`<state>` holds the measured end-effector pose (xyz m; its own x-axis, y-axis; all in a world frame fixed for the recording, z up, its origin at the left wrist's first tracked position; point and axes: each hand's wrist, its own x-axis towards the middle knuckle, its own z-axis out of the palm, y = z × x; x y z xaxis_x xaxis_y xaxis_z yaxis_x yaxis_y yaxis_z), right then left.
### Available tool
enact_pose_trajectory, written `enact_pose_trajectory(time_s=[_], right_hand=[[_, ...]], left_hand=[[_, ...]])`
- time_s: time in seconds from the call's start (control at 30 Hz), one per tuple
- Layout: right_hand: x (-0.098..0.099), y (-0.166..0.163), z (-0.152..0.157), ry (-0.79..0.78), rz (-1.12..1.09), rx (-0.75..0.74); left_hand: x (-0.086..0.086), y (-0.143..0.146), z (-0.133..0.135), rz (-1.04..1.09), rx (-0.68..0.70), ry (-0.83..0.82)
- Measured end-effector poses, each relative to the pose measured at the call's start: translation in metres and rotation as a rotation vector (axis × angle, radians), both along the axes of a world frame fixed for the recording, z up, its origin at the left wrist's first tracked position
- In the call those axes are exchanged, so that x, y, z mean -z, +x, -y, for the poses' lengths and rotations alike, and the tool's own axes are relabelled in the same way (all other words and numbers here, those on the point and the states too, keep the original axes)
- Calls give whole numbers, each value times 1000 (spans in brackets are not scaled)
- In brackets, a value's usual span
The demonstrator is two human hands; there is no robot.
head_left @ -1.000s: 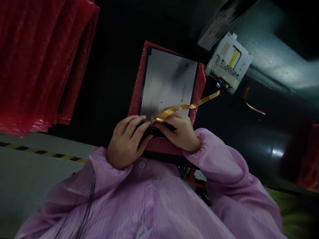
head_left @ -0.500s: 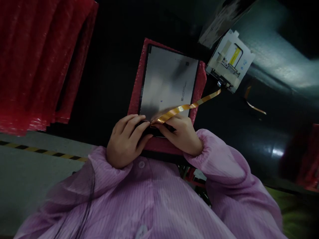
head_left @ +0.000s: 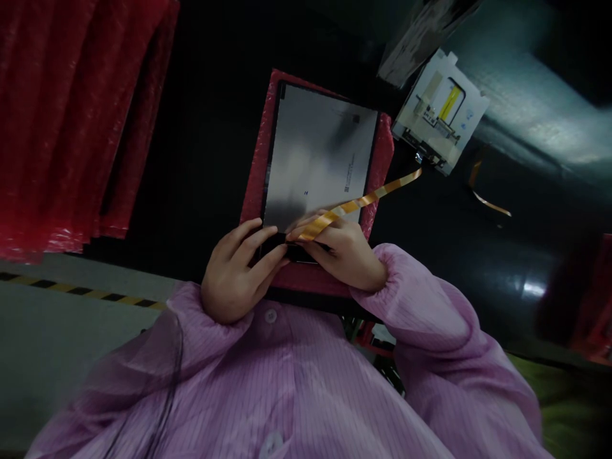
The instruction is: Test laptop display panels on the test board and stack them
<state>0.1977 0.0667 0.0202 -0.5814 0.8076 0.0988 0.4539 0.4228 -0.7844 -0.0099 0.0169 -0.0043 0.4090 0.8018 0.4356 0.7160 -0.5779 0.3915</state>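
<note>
A grey display panel (head_left: 318, 159) lies on a red bubble-wrap sheet (head_left: 255, 185) on the dark bench. An orange flat ribbon cable (head_left: 363, 201) runs from the panel's near edge up and right to a small white test board (head_left: 440, 115). My right hand (head_left: 347, 255) pinches the ribbon's near end at the panel's bottom edge. Beside it, my left hand (head_left: 239, 271) presses its fingers on the panel's near edge, touching the same spot. Both arms wear pink striped sleeves.
A stack of red bubble-wrap sheets (head_left: 71, 121) hangs at the left. A second loose orange ribbon (head_left: 485, 201) lies right of the board. A yellow-black floor stripe (head_left: 81, 293) runs at the lower left. More red material (head_left: 595, 299) sits at the far right.
The view has shifted slightly. My right fingers have lifted the ribbon's near end a little off the panel edge; my left hand stays in place.
</note>
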Motion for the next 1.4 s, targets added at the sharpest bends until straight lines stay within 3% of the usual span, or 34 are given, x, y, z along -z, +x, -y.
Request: enact_pose_trajectory(time_s=[0.57, 0.97, 1.1, 1.23, 1.4], right_hand=[[2, 0, -1, -68, 64, -1], [2, -3, -1, 16, 69, 0], [2, -2, 1, 33, 62, 81], [-3, 0, 9, 74, 63, 175], [-6, -7, 42, 136, 303, 426]], left_hand=[[2, -1, 3, -114, 10, 34], [1, 1, 4, -119, 0, 27], [-1, 0, 0, -32, 13, -12], [-4, 2, -1, 118, -102, -77], [-10, 4, 0, 255, -202, -179]])
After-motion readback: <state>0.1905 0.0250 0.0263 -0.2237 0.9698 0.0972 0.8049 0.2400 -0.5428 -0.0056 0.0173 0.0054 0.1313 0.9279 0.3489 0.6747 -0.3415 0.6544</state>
